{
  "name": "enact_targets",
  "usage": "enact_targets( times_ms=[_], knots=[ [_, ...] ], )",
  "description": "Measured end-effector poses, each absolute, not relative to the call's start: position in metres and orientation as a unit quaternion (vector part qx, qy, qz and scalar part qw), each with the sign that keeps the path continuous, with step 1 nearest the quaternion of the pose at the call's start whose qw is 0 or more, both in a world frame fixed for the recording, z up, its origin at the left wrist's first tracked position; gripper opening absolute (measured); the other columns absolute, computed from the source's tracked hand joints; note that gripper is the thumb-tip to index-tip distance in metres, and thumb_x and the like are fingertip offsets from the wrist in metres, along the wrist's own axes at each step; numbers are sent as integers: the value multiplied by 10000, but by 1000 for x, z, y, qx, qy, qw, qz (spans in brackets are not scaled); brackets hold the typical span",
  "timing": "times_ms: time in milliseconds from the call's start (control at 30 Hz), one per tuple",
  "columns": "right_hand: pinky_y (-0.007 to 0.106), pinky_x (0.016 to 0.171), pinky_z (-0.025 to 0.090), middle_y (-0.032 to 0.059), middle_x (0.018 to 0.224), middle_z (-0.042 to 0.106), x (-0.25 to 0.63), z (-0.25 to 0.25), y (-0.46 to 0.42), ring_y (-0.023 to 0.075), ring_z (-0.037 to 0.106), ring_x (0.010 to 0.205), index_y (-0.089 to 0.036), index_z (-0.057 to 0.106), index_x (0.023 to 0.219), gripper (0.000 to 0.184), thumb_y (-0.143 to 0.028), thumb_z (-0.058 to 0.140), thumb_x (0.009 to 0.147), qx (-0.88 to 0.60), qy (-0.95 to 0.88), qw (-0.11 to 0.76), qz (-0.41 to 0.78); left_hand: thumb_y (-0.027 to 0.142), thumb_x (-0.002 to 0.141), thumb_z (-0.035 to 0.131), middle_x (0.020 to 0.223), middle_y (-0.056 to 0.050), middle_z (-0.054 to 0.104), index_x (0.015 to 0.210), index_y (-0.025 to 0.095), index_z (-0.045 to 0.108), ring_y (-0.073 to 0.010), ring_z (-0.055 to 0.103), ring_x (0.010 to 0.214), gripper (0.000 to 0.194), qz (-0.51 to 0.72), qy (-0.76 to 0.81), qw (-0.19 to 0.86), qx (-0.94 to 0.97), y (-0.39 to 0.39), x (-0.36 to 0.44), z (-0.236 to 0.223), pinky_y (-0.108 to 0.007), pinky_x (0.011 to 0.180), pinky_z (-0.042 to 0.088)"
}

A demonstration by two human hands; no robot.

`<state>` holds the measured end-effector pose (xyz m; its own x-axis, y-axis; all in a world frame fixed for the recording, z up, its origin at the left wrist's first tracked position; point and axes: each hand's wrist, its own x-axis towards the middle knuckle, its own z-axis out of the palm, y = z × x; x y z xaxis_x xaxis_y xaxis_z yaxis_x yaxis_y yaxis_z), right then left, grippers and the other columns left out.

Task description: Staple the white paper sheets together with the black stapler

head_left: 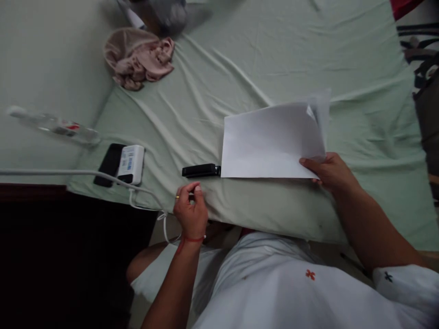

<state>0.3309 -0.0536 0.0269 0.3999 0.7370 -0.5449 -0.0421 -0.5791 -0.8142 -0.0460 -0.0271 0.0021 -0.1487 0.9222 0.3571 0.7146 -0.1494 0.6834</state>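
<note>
My right hand (331,172) pinches the lower right corner of a small stack of white paper sheets (267,144), thumb on top and fingers underneath. The sheets fan apart a little along the right edge, and one upper corner curls. At the lower left corner of the paper a black stapler (199,171) lies on the green sheet, its right end touching or very close to the paper's edge. Just below the stapler hovers my left hand (190,208), fingers curled in and thumb tip against the index finger; nothing shows in it.
A white boxy device (132,163) rests partly over a dark phone-like slab (106,167) on the left. A white cable (82,173) crosses in front of them. Beyond are a clear plastic bottle (56,125) by the wall and a crumpled pink cloth (144,59). Wrinkled green fabric (295,55) covers the surface.
</note>
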Motion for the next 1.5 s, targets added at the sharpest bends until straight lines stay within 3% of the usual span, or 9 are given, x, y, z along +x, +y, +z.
enact_targets(
  times_ms=[133, 233, 433, 700, 967, 1167, 1333, 1500],
  knots=[
    [232, 318, 346, -33, 547, 512, 328, 26, -54, 91, 432, 422, -244, 552, 608, 388, -412, 887, 711, -723, -249, 397, 508, 318, 1063, 555, 1401, -172, 731, 1305, 174, 741, -288, 622, 1399, 338, 387, 578, 47, 717, -10, -49, -1, -491, 1251, 427],
    [235, 312, 337, -35, 536, 495, 326, 23, -52, 89, 418, 409, -243, 572, 628, 374, -417, 889, 722, -714, -259, 401, 512, 318, 1069, 552, 1555, -169, 652, 1446, 181, 680, -293, 500, 1557, 421, 363, 561, 55, 742, 3, -48, -9, -511, 1331, 343],
    [218, 287, 317, -27, 518, 507, 315, 10, -52, 94, 439, 396, -249, 587, 694, 359, -446, 875, 779, -694, -269, 413, 526, 285, 1061, 541, 1548, -155, 668, 1469, 197, 677, -269, 524, 1555, 438, 346, 541, 101, 760, 11, -50, -24, -497, 1334, 361],
    [234, 309, 347, -20, 518, 509, 313, 9, -52, 118, 476, 421, -247, 593, 721, 371, -494, 860, 797, -692, -281, 407, 526, 241, 1006, 587, 1622, -145, 606, 1521, 204, 630, -275, 442, 1615, 518, 343, 569, 122, 738, 11, -50, -31, -515, 1375, 273],
    [231, 312, 317, -28, 519, 493, 314, 10, -53, 109, 455, 423, -255, 590, 723, 362, -471, 875, 783, -699, -274, 404, 523, 74, 835, 522, 1616, -108, 620, 1544, 216, 635, -261, 459, 1607, 732, 313, 560, 125, 757, 8, -52, -26, -503, 1380, 272],
    [244, 356, 336, -12, 566, 560, 315, 8, -53, 117, 465, 462, -256, 611, 756, 359, -502, 871, 785, -690, -286, 410, 523, 68, 777, 510, 1644, -103, 588, 1580, 221, 606, -270, 452, 1612, 824, 225, 559, 125, 789, 8, -55, -17, -518, 1383, 239],
    [263, 473, 404, -1, 657, 589, 317, 8, -58, 148, 520, 600, -255, 620, 746, 347, -534, 790, 861, -705, -366, 442, 417, 97, 803, 504, 1622, -101, 614, 1568, 223, 616, -254, 489, 1588, 783, 225, 534, 121, 806, 15, -63, -13, -482, 1365, 288],
    [269, 508, 381, -12, 656, 527, 331, 9, -58, 146, 488, 628, -259, 572, 691, 399, -535, 819, 839, -708, -355, 508, 339, 94, 832, 530, 1619, -130, 612, 1530, 216, 644, -311, 503, 1571, 718, 234, 564, 86, 787, 21, -65, -13, -571, 1355, 257]
  ],
)
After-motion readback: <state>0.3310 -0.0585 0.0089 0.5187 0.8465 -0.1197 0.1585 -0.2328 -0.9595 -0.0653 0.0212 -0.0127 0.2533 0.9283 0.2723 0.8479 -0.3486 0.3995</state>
